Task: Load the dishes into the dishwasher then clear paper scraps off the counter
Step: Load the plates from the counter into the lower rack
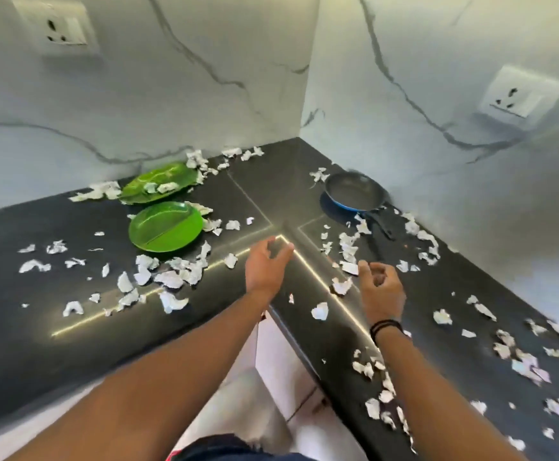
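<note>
Both my hands hover over the black stone L-shaped counter (38, 327) at frame centre. My left hand (265, 266) has loosely curled fingers and grips nothing. My right hand (381, 289) has fingers curled inward; can't tell if it pinches a scrap. Two round green plastic plates (166, 226) sit left of centre, the rear one carrying scraps. One blue frying pan with dark inside (354, 194) sits right of centre. Torn white paper scraps (171, 277), too many to count, litter the counter. Two white wall sockets (62, 26), upper left and upper right.

The single head view looks forward and steeply down from close above the black corner counter (304, 181). The wall corner (308, 78) stands at twelve o'clock.
</note>
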Available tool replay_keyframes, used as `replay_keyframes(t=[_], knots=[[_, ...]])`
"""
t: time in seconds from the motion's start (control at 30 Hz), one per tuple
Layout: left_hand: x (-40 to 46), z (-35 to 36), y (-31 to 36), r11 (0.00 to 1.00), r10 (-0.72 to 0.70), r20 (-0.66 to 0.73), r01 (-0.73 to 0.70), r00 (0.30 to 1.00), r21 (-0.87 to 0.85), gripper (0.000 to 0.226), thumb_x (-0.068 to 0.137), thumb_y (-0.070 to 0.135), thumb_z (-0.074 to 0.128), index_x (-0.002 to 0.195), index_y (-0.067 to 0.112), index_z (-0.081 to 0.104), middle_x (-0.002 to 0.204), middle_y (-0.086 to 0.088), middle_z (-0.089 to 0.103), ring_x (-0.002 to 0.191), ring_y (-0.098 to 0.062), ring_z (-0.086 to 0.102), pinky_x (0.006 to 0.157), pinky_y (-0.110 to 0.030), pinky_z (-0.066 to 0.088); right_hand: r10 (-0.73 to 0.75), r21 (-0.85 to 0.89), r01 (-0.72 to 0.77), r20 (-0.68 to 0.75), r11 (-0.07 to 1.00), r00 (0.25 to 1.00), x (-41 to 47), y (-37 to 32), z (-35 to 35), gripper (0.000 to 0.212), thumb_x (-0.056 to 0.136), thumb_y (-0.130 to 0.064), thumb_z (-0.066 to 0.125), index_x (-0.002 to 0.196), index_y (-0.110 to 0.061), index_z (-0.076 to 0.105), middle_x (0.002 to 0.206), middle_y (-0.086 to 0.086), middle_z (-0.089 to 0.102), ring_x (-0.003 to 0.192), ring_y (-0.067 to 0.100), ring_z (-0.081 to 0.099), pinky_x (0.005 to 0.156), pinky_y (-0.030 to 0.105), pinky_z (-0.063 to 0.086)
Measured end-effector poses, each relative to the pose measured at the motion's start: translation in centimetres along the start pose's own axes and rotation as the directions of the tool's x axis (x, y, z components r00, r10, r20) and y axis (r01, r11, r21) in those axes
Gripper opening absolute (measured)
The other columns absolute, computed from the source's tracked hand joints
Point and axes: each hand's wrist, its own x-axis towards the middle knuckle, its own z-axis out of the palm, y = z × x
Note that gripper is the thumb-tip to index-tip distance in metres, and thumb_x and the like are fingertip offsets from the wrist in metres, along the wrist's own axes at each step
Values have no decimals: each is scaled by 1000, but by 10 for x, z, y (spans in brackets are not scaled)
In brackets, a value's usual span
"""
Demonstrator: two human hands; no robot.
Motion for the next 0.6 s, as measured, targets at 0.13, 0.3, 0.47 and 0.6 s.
replay_keyframes(t=[0.13, 0.3, 0.47, 0.6], knots=[[43, -67, -16, 994, -103, -210, 96, 972, -44, 50, 88, 37, 74, 129, 10, 66, 124, -4, 69, 115, -19, 63, 100, -29, 46, -85, 24, 82, 199, 996, 976, 0, -38, 90, 31, 91, -43, 66, 107, -18, 63, 80, -3, 63, 79, 17, 62, 78, 32, 49], [86, -142, -34, 978, -194, -348, 211, 917, 9, 48, 91, 30, 71, 133, 9, 62, 130, -4, 65, 111, -19, 61, 90, -24, 40, -174, -27, 210, 457, 977, 872, -4, -79, 182, 34, 90, -46, 64, 112, -20, 63, 84, 0, 66, 80, 18, 63, 80, 40, 56], [116, -203, -50, 955, -217, -483, 287, 848, 75, 46, 88, 29, 71, 129, 9, 65, 125, -7, 67, 117, -26, 63, 91, -32, 47, -159, -89, 276, 633, 957, 757, -4, -112, 259, 33, 90, -36, 65, 116, -16, 64, 93, 2, 68, 95, 25, 65, 86, 35, 52], [132, -228, -75, 928, -268, -485, 358, 832, 101, 62, 88, 36, 72, 141, 7, 55, 139, -12, 60, 127, -30, 57, 101, -39, 47, -126, -169, 349, 721, 922, 682, -6, -119, 304, 39, 89, -42, 62, 122, -21, 59, 99, 2, 69, 110, 29, 60, 92, 37, 49]])
